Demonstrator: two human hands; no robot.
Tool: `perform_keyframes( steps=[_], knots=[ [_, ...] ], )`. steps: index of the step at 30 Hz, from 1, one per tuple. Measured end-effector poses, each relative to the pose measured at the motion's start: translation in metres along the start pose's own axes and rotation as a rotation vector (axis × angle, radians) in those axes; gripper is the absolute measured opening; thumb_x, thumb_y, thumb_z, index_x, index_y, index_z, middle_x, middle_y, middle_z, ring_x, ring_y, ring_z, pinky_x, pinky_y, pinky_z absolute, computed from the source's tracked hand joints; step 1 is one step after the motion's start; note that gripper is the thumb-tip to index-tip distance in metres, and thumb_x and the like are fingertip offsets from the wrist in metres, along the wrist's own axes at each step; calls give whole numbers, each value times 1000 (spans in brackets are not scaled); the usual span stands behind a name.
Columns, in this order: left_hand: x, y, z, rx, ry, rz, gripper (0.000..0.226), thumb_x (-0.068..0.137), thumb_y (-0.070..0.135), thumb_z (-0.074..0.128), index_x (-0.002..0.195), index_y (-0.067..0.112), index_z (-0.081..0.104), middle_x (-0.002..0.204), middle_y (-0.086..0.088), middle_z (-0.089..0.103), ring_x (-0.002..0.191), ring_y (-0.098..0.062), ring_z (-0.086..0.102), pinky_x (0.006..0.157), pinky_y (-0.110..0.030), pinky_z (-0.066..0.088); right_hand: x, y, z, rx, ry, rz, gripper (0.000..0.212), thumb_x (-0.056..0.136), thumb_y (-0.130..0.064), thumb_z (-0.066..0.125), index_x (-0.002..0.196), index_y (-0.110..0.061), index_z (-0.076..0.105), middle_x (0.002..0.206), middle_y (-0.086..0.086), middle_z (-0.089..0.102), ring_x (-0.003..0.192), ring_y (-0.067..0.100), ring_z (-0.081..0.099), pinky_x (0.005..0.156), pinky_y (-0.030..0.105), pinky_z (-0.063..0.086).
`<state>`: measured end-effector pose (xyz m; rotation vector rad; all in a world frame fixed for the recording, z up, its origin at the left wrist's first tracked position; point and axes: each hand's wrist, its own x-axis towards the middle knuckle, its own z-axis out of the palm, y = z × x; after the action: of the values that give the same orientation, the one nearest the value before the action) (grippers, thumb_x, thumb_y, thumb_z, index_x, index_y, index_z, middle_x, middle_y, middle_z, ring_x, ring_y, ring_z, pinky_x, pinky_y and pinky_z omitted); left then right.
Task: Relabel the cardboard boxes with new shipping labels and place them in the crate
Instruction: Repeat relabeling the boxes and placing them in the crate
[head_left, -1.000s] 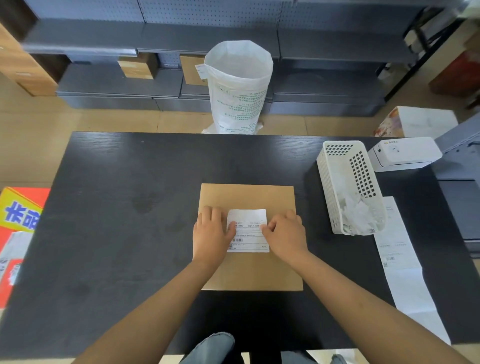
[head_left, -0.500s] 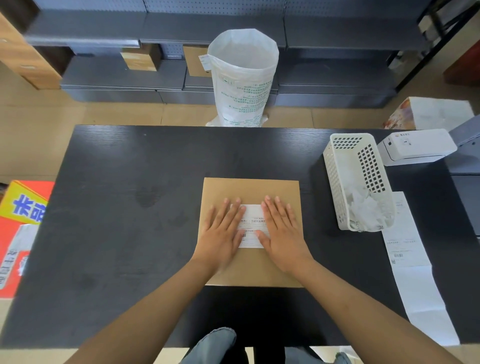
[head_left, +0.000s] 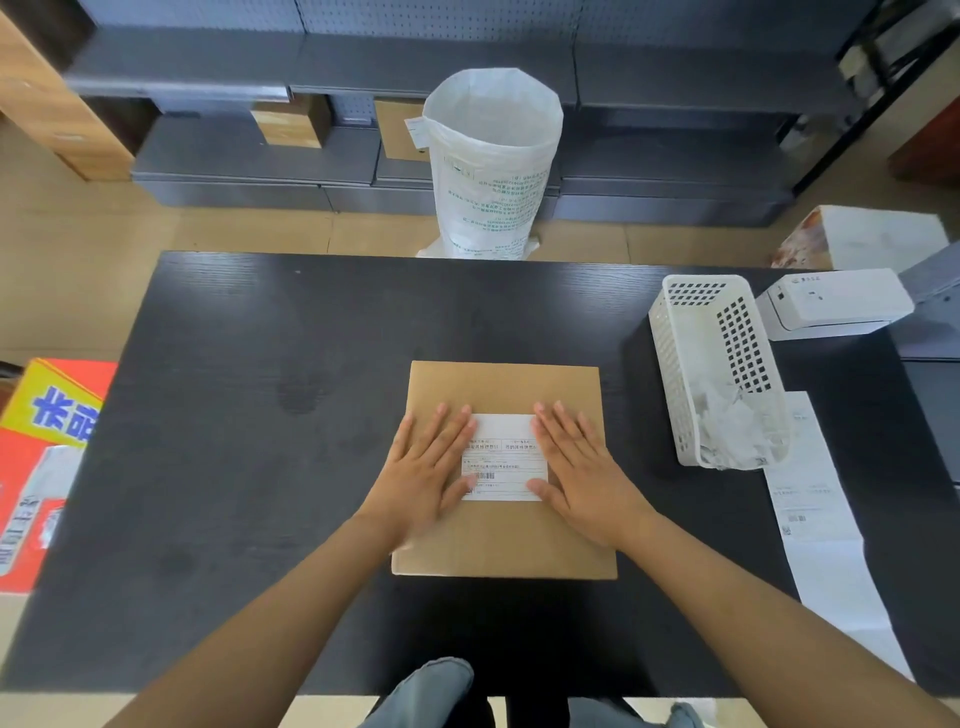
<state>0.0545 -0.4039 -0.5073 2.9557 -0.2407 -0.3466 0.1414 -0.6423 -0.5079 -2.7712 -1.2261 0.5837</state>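
Head view, steeply down over table (head_left: 260, 415)

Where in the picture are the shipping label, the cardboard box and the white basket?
shipping label (head_left: 503, 457), head view, on its printed middle.
cardboard box (head_left: 504, 387), head view, on its bare top face.
white basket (head_left: 740, 345), head view, on its perforated side wall.

No legible text on label (head_left: 505, 457)

Label (head_left: 505, 457) on box (head_left: 504, 535), basket (head_left: 696, 364) right.
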Motion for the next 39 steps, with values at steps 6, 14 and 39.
perform_keyframes(
  steps=[6,14,39],
  knots=[
    [2,-7,2,41,-102,31,85,87,71,9,149,19,-16,156,4,-24,143,-20,-25,116,-45,-16,-2,-1,2,-109,-8,8,76,92,-62,-3,146,-14,-25,156,2,-28,142,17,-31,117,44,-16],
    [1,-1,-3,52,-135,-5,87,87,73,15,143,23,-29,150,7,-37,138,-26,-36,112,-50,-24,-18,-3,8,-90,-8,12,77,93,-66,5,149,-18,-19,158,-4,-24,143,17,-30,117,44,-14],
    [-15,-8,-48,-1240,-331,-897,36,92,18,56,124,5,49,111,-8,67,96,-21,66,74,-33,55,-34,-18,-29,1196,-20,974,42,92,-32,59,125,-6,53,115,10,63,102,27,62,94,44,50]
  ],
)
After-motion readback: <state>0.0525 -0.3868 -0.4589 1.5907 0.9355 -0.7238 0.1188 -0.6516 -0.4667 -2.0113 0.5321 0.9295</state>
